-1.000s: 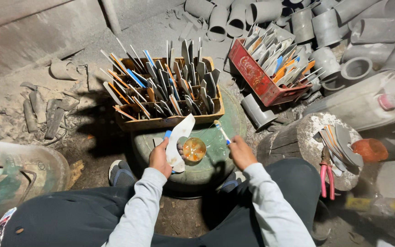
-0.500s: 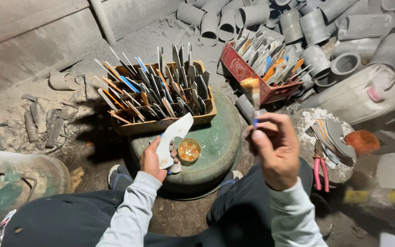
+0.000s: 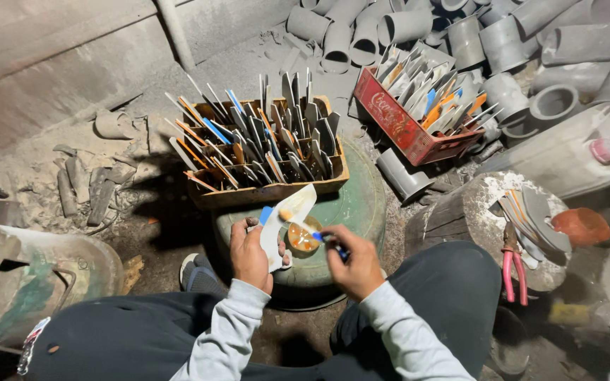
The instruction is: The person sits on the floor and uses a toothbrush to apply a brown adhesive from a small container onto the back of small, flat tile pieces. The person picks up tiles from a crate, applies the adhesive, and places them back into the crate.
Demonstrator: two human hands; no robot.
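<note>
Green drum top [image 3: 361, 212] just beyond both hands — bearing the wooden crate [image 3: 262, 192] and, nearer them, a small orange pot [image 3: 303, 238].

Both forearms, in light grey sleeves, are reaching forward from the lower edge of the view, converging toward the middle. The left hand [image 3: 250, 255] is curling its fingers and thumb closed in a grip, back of the hand facing up. The right hand [image 3: 356, 264] is closing in a pinch, knuckles up, wrist bending inward toward the left hand.
</note>
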